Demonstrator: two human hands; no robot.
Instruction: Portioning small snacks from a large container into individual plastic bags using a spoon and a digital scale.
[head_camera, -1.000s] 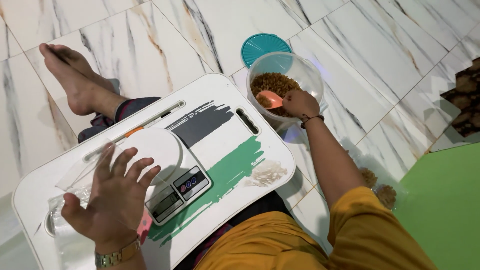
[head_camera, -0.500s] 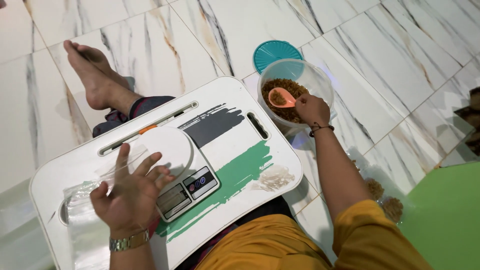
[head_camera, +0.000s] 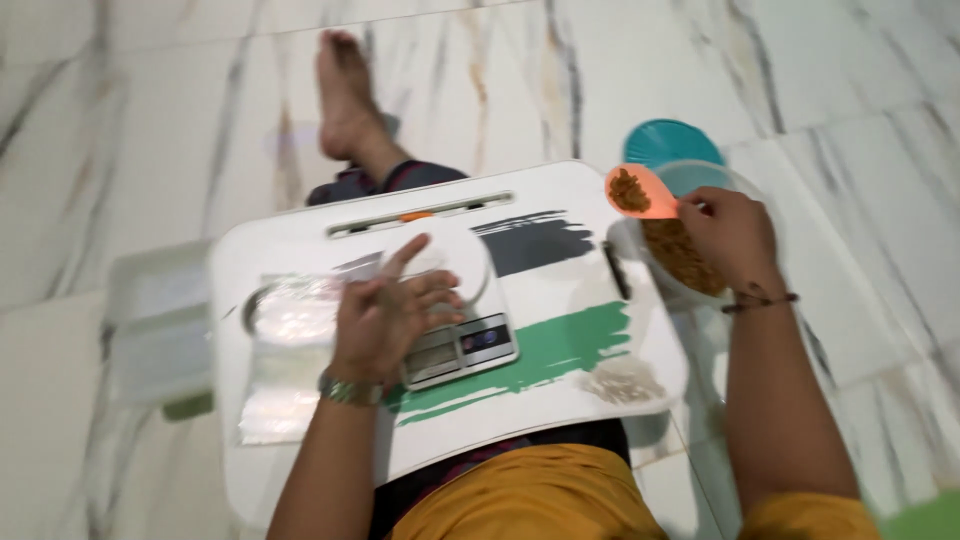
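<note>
Right hand (head_camera: 735, 238): pinches the scoop (head_camera: 640, 192), full, above the bowl's (head_camera: 700, 285) rim, at the tray's (head_camera: 300, 240) right edge.
Left hand (head_camera: 385, 320): fingers spread, holding nothing, flat on a bag (head_camera: 285, 350) beside the scale (head_camera: 460, 345).

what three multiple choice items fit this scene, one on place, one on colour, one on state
1. Where is the scale?
A. on the white lap tray
B. on the floor
C. in the bowl

2. What colour is the scoop?
A. blue
B. orange
C. black

3. What state is the scoop in?
A. empty
B. lying on the tray
C. loaded with brown bits, held up

Answers:
1 A, the scale sits on the tray under the left hand.
2 B, it is orange against the teal lid.
3 C, the right hand lifts it over the bowl.
</note>
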